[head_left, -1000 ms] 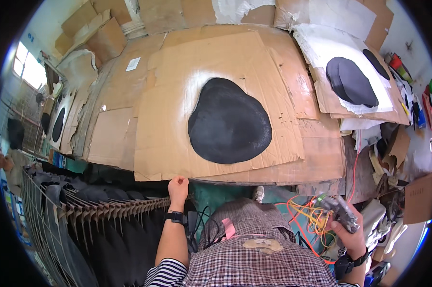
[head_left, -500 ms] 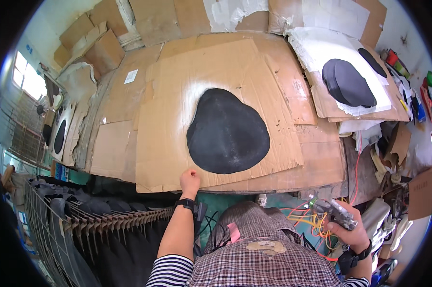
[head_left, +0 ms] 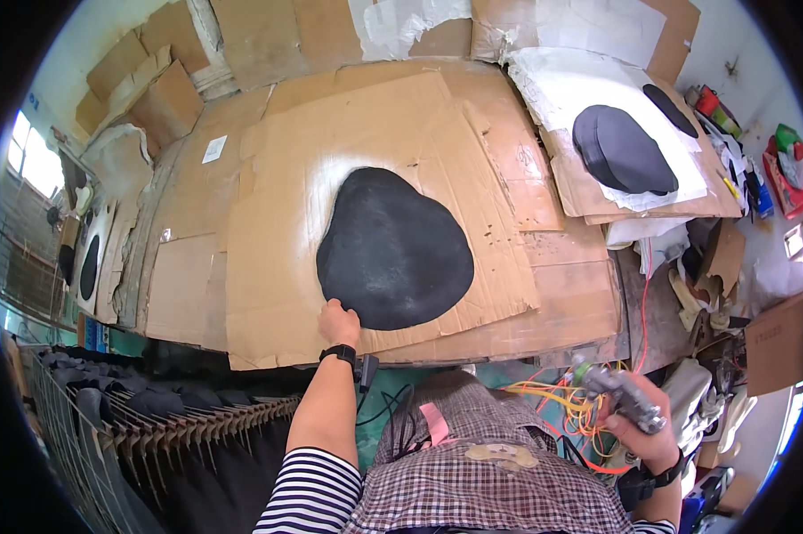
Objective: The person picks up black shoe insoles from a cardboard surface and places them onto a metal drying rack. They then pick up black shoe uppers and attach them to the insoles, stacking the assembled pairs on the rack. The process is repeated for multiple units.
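A large, rounded three-lobed black sheet (head_left: 397, 249) lies flat on cardboard (head_left: 272, 294) in front of me. My left hand (head_left: 339, 324) is at its near left edge, fingers curled together over the rim; the fingertips are partly hidden, and the edge seems pinched between them. On the right, away from the cardboard, my right hand (head_left: 646, 432) is closed around a metal spray gun (head_left: 622, 396), which looks slightly blurred. Orange and yellow hoses (head_left: 557, 392) hang beside the gun.
At the far right, a stack of black rounded pieces (head_left: 628, 151) rests on white-covered cardboard. Below left stands a wire rack (head_left: 179, 418) with several dark sheets hanging. Cardboard panels (head_left: 259, 40) line the back. A loose brown box (head_left: 778, 343) stands at right.
My left hand has moved up to the black sheet's near left edge from the cardboard below it. The whole view has shifted slightly. My right hand still holds the spray gun.
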Available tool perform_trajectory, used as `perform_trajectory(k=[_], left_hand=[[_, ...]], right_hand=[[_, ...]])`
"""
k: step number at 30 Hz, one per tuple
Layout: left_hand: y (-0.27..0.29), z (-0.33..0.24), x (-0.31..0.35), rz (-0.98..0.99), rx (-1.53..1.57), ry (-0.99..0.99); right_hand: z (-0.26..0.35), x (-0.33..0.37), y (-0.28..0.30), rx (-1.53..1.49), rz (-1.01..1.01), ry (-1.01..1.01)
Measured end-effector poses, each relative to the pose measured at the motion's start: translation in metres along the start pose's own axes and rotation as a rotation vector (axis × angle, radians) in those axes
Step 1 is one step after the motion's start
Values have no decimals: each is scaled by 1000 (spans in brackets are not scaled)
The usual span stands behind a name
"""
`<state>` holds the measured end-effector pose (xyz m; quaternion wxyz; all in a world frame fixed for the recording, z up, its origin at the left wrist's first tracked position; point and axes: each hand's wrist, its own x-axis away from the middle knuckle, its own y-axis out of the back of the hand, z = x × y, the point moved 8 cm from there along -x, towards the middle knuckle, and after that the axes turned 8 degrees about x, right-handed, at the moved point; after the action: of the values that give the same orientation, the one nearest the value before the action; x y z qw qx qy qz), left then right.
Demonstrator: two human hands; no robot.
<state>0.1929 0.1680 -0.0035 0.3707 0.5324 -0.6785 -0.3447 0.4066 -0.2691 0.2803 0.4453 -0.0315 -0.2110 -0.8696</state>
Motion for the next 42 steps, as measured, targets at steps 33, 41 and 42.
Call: perform_trajectory(k=[33, 41, 42], left_hand=[[-62, 55, 5, 103, 1134, 579], [-43, 17, 6, 102, 1409, 591], [-36, 1, 1, 171, 1540, 529]], right_hand=[[-19, 26, 10, -59, 30, 2], [-11, -11, -8, -243, -210, 57], [-5, -16, -13, -257, -195, 77]])
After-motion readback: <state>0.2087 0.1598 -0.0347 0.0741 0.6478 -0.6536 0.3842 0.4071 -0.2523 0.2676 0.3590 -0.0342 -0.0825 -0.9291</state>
